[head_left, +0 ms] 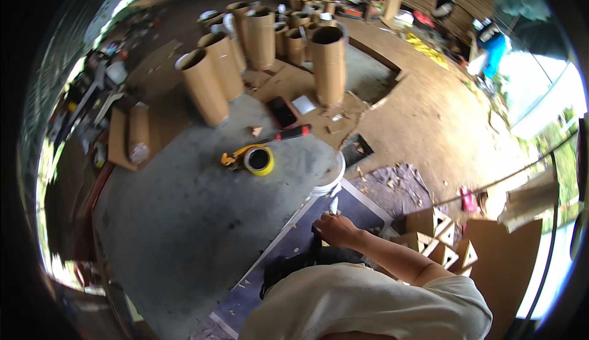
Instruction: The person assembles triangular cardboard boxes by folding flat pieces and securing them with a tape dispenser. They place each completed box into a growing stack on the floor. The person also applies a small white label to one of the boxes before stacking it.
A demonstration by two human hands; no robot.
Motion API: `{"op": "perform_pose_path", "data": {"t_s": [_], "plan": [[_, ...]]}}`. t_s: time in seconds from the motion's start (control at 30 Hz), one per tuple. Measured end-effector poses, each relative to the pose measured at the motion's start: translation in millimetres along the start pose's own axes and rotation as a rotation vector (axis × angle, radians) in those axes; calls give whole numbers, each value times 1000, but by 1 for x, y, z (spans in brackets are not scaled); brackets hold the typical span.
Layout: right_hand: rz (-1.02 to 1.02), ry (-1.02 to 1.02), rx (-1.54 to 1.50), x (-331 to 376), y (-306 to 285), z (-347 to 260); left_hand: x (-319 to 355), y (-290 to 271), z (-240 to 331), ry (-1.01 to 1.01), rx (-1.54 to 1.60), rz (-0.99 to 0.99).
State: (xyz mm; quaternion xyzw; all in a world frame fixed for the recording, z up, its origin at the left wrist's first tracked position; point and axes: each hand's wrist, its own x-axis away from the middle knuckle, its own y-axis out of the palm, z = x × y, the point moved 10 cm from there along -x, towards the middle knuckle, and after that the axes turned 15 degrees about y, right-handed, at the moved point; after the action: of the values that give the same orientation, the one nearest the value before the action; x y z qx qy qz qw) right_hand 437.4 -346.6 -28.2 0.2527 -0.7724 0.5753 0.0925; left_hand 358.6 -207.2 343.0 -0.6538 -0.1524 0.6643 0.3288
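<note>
My right hand [333, 228] is closed, held low in front of my body above a dark blue mat with a pale border [285, 237]. A small white piece [334, 206] shows just beyond its knuckles. Something dark is by the fingertips, and I cannot make out what the fingers hold. My left hand is not in view. On the grey table [178, 217] lie a yellow tape roll [260, 161], a yellow tape dispenser [230, 158] beside it and a tool with a red and black handle [293, 133].
Tall cardboard tubes [205, 88] stand at the table's far side, near a dark phone [281, 112] and a white card [303, 104]. A white bucket [331, 180] is by the table's right edge. Triangular cardboard boxes [438, 242] lie at the right. A person [492, 49] is far right.
</note>
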Motion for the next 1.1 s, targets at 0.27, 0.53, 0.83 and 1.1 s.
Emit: {"op": "perform_pose_path", "data": {"t_s": [0.27, 0.53, 0.83, 1.1], "plan": [[-141, -446, 18, -47, 37, -142, -43, -85, 98, -63, -602, -205], [-236, -278, -106, -155, 115, -219, 96, -302, 111, -322, -1019, 516], [-137, -75, -171, -211, 115, -254, 665, -347, -135, -1730, -1117, 46], [75, 52, -64, -241, 83, -250, 756, -382, -153, -1629, -1636, 462]]}}
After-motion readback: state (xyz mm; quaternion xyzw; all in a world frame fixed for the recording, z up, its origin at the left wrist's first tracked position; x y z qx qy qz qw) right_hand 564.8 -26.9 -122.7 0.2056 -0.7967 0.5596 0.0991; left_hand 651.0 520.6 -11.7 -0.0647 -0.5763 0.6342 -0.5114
